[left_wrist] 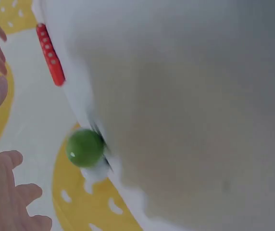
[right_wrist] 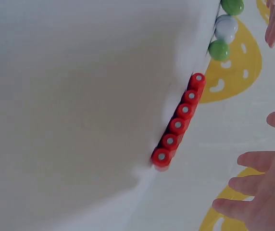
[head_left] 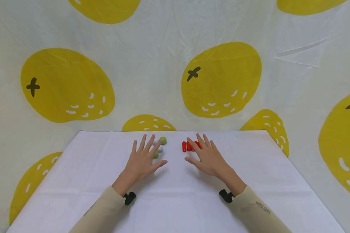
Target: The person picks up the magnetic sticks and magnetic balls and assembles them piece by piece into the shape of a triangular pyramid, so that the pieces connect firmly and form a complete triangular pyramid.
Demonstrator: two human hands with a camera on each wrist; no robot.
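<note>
Red pegs [head_left: 189,146]: a row of 6 near the tabletop's far edge, partly under the right fingertips.
Right hand [head_left: 207,157]: fingers spread and straight, grasping nothing.
Left hand [head_left: 143,160]: fingers splayed flat, released, over the balls.
Green and white balls [head_left: 162,140]: clustered near the far edge, left of the pegs.
Tabletop [head_left: 175,200]: white cloth; lemon-print backdrop [head_left: 221,77] behind.

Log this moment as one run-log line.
left hand: open, over green and white balls | right hand: open, over red pegs | surface: white table | holding: nothing
</note>
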